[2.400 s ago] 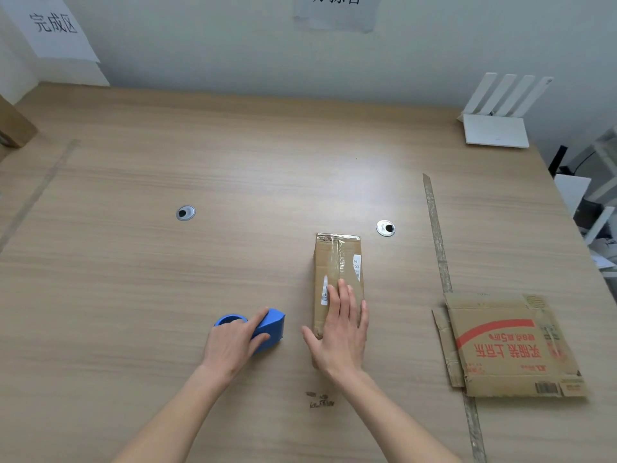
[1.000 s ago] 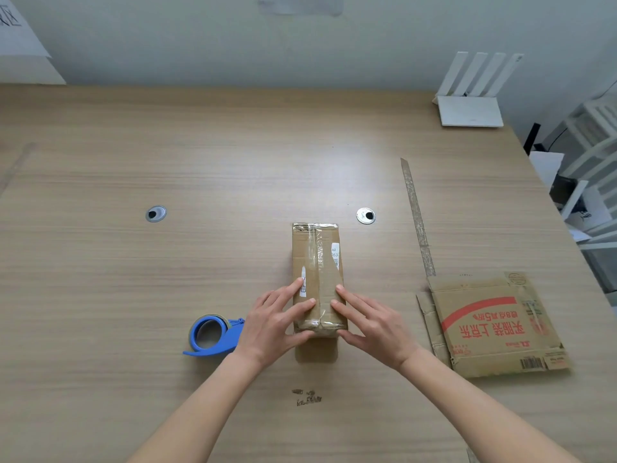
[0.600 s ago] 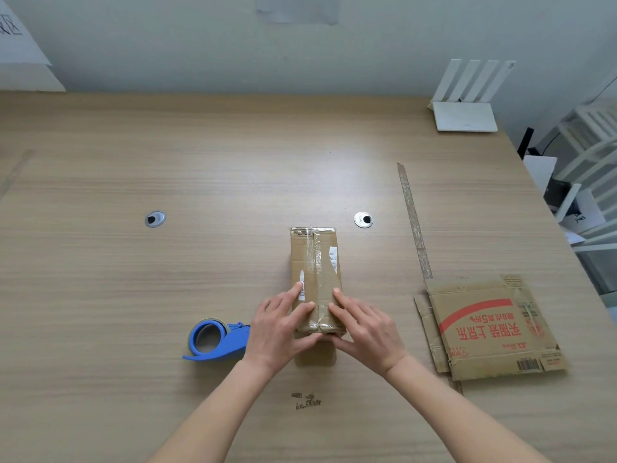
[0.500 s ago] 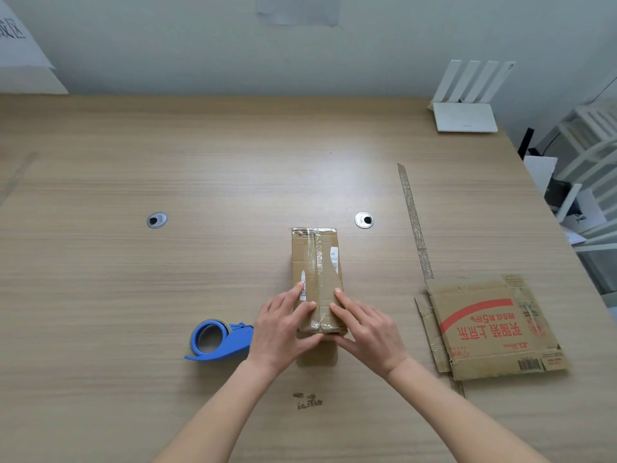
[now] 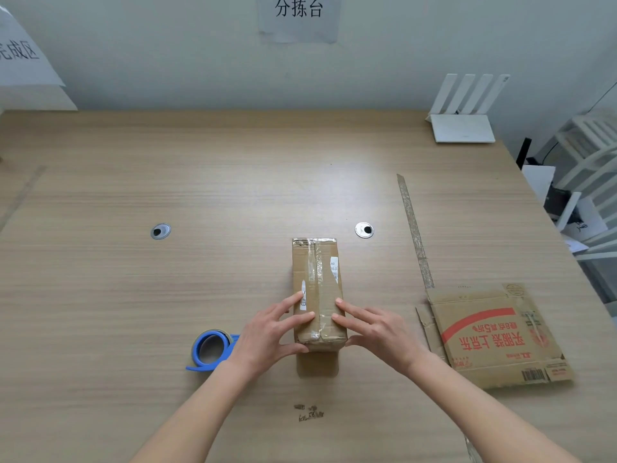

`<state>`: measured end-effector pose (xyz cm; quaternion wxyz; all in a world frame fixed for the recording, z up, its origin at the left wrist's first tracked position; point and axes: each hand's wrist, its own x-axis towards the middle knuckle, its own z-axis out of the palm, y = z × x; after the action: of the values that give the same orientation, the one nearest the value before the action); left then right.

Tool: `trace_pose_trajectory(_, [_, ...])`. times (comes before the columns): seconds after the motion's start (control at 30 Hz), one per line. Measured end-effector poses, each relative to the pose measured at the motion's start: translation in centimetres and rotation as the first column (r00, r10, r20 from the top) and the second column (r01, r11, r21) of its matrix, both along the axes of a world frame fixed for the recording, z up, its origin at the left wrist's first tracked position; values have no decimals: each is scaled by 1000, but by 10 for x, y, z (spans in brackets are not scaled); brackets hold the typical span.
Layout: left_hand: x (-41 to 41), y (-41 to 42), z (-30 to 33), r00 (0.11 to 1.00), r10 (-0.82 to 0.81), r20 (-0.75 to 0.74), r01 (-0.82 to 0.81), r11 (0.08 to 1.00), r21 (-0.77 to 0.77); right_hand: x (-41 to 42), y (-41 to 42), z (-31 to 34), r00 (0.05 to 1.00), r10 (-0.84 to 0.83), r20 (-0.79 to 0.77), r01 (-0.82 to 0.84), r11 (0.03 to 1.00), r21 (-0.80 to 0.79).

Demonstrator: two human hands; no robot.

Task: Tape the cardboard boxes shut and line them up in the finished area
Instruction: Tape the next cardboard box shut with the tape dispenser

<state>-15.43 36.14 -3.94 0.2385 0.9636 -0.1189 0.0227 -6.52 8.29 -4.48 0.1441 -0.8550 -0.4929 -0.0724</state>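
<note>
At the middle of the wood-grain tabletop (image 5: 100, 295) lies a narrow brown cardboard box (image 5: 317, 279), clear tape along its top seam, white label scraps with small digits too small to read reliably. Left hand (image 5: 267, 335) and right hand (image 5: 377, 332) rest on the box's near end, fingers nearly straight on top, thumbs against the near face. Left of the box, beside the left hand, a blue tape dispenser (image 5: 210, 350). Right of the box, a flattened carton (image 5: 494, 335) with red printed characters and a barcode. On the wall beyond the box, a paper sign (image 5: 298, 15) reads 分拣台
</note>
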Motion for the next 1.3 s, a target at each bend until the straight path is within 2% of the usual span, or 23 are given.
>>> trace_pose_trajectory(0.13, [3, -1, 3, 1000, -6, -7, 6, 999, 49, -3, -2, -2, 999, -44, -28, 44, 999, -14])
trace_pose_trajectory(0.27, [4, -3, 16, 995, 28, -91, -27, 999, 17, -8, -1, 12, 970, -71, -231, 54, 995, -78])
trace_pose_trajectory(0.37, [4, -9, 27, 985, 130, -111, -137, 988, -65, -13, 13, 28, 879, -193, -436, 219, 976, 9])
trace_pose_trajectory(0.43, [8, -13, 32, 959, 229, -169, -251, 961, -120, -13, 27, 30, 764, -320, -560, 431, 899, 73])
trace_pose_trajectory(0.47, [11, -16, 33, 940, 268, -210, -302, 942, -150, -12, 33, 30, 663, -351, -661, 521, 850, 72])
trace_pose_trajectory(0.57, [19, -24, 38, 878, 331, -345, -433, 857, -280, -11, 50, 35, 252, -248, -936, 657, 753, -23])
trace_pose_trajectory(0.6, [21, -28, 41, 839, 338, -427, -498, 794, -349, -11, 55, 40, 165, -199, -966, 665, 746, -40])
trace_pose_trajectory(0.67, [27, -32, 50, 753, 340, -563, -615, 668, -420, -10, 62, 52, 106, -167, -980, 674, 737, -53])
trace_pose_trajectory(0.73, [34, -33, 61, 701, 357, -617, -679, 598, -426, -6, 64, 65, 93, -162, -982, 686, 726, -55])
trace_pose_trajectory(0.8, [44, -30, 82, 696, 378, -611, -696, 568, -440, 2, 65, 87, 99, -151, -984, 689, 724, -42])
trace_pose_trajectory(0.9, [60, -26, 134, 768, 385, -512, -637, 541, -549, 22, 71, 141, 101, -42, -994, 698, 715, 41])
trace_pose_trajectory(1.0, [74, -22, 199, 822, 389, -417, -559, 410, -721, 35, 82, 210, 46, 100, -994, 717, 689, 102])
trace_pose_trajectory(1.1, [80, -14, 263, 842, 391, -371, -503, 322, -802, 48, 84, 267, 39, 184, -982, 761, 632, 149])
trace_pose_trajectory(1.17, [76, -11, 301, 842, 435, -318, -466, 292, -835, 52, 86, 303, 83, 213, -974, 742, 639, 203])
trace_pose_trajectory(1.3, [65, 1, 352, 860, 472, -196, -363, 294, -884, 46, 91, 366, 240, 220, -946, 670, 667, 325])
